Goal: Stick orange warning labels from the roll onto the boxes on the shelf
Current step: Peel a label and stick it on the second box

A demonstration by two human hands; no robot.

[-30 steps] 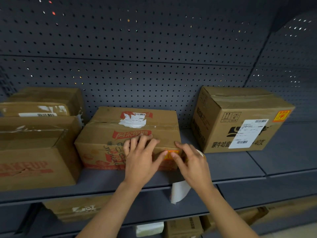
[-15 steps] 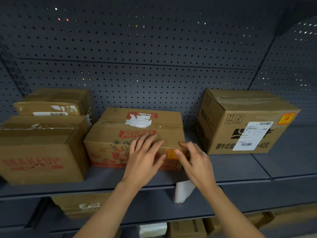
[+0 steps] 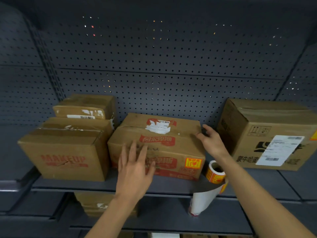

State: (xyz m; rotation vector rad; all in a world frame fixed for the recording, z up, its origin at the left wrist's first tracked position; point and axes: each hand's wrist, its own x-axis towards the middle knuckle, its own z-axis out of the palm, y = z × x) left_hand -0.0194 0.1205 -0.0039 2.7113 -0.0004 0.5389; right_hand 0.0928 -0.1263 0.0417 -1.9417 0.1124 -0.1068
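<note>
A middle cardboard box [image 3: 171,136] with red print stands on the grey shelf [image 3: 103,185]. An orange warning label [image 3: 193,163] is stuck at the lower right of its front face. My left hand [image 3: 135,167] is spread open against the front face, left of the label. My right hand [image 3: 210,140] is open at the box's upper right corner, fingers touching the top edge. The label roll [image 3: 215,172] stands on the shelf just right of the box, its white backing strip [image 3: 201,201] hanging over the shelf edge.
A MAKEUP box [image 3: 65,155] with smaller boxes stacked behind stands at left. A larger box [image 3: 267,134] with a white shipping label and an orange label at its right edge stands at right. More boxes lie on the shelf below. A perforated back panel closes the rear.
My right hand has left the orange label and risen to the box's upper right corner. The label roll, earlier hidden by that hand, now shows. My left hand slid lower on the front face.
</note>
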